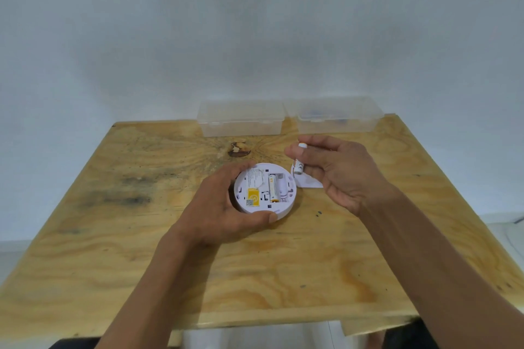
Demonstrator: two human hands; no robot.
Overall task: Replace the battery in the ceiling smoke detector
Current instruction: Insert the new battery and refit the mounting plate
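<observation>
Left hand [226, 201] grips detector [265, 188]; right hand [337, 170] seemingly pinches battery [300, 159]

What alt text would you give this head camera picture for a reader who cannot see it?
The left hand grips an opened smoke detector with one battery seated, while the right hand pinches another battery above a wooden table.

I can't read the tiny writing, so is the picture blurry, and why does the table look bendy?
In the head view, the print on the smoke detector is too soft and small to read; the wide lens bows the table edges; the light is even and dim, with only faint shadows under the left hand and right hand; the clear boxes look hazy.
</observation>
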